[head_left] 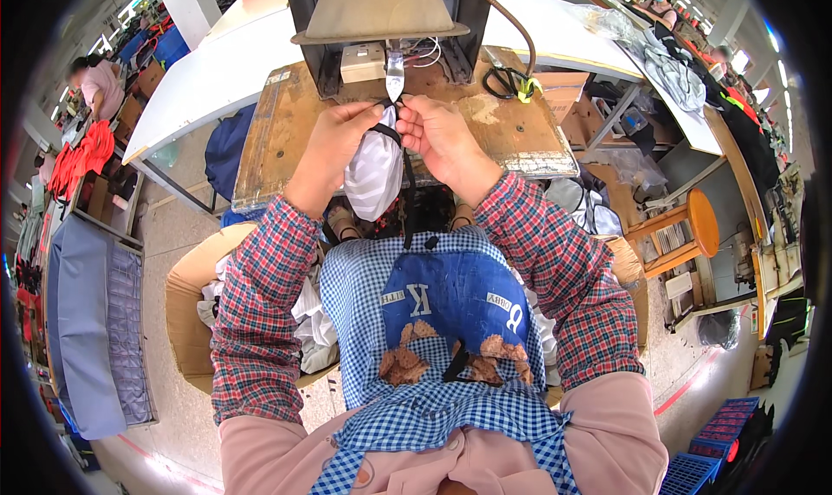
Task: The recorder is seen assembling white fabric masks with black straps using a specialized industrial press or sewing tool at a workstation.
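Note:
My left hand (345, 138) and my right hand (440, 138) meet just below the pointed metal tip (395, 77) of a machine. Between finger and thumb, each hand pinches a black strap (386, 132) at the top of a white and pale grey striped fabric piece (374, 183). The fabric hangs in a rounded, pouch-like shape beside my left palm. A loose black strap end (409, 209) trails down toward my lap. Exactly how the strap sits at the tip is hidden by my fingertips.
The machine (380, 9) stands on a worn wooden table (277, 131). Black-handled scissors (500, 82) lie at its right. Cardboard boxes (186, 322) of white fabric flank my lap. A wooden stool (700, 224) is at right; a person (100, 87) works far left.

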Demonstrator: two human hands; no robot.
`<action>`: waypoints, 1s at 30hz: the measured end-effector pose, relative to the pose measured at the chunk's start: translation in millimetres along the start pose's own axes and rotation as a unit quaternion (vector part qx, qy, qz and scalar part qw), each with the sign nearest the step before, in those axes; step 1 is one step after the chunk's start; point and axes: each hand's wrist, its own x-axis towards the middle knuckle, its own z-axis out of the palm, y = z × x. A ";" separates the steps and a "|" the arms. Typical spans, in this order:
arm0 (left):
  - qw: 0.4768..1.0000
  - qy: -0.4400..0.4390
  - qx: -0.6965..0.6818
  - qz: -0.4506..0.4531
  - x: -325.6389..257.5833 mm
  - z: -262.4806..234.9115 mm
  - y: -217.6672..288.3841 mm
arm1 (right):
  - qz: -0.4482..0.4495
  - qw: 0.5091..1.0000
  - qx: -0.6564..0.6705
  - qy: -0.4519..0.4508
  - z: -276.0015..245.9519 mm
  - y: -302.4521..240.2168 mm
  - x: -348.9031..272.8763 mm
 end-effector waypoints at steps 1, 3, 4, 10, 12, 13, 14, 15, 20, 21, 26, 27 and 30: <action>1.000 0.006 -0.009 0.002 -0.2 0.8 0.0 | 0.000 1.000 0.000 0.000 0.7 0.0 -0.3; 1.000 0.010 -0.019 0.004 -0.6 2.1 0.6 | -0.003 1.000 -0.001 0.003 0.4 -0.3 -0.6; 1.000 0.007 -0.025 0.002 -0.8 2.4 1.0 | -0.004 1.000 -0.002 0.003 0.3 -0.3 -0.7; 0.999 0.008 -0.040 -0.001 -2.9 4.7 3.9 | -0.012 1.000 -0.002 0.004 0.9 -1.4 -2.0; 0.999 0.009 -0.042 -0.002 -2.8 4.9 4.4 | -0.009 1.000 -0.005 0.006 0.4 -1.9 -1.8; 0.999 0.007 -0.037 -0.004 -2.2 4.3 4.2 | -0.009 1.000 -0.005 0.006 0.1 -2.2 -1.7; 0.999 0.005 -0.031 -0.006 -2.1 3.3 4.1 | -0.008 1.000 -0.006 0.005 0.1 -2.0 -1.3; 0.999 0.005 -0.031 -0.006 -2.0 2.5 3.9 | -0.007 1.000 -0.007 0.003 0.1 -1.7 -1.0; 1.000 -0.001 -0.022 -0.020 -1.9 0.9 2.9 | -0.009 1.000 -0.002 0.012 0.4 -1.2 -2.9; 1.000 -0.001 -0.022 -0.019 -1.5 0.1 2.9 | -0.011 1.000 0.000 0.018 0.8 -1.3 -3.6; 1.000 0.010 -0.026 -0.007 -1.5 -1.6 4.6 | -0.022 0.999 0.017 0.017 1.4 -7.2 -4.1; 1.000 0.008 -0.026 -0.006 -1.7 -2.0 6.2 | -0.026 0.999 0.024 0.021 -0.8 -10.1 -4.5; 1.000 0.004 0.004 -0.018 -9.6 -9.7 11.3 | -0.012 0.999 -0.032 -0.040 -10.9 -16.3 -17.5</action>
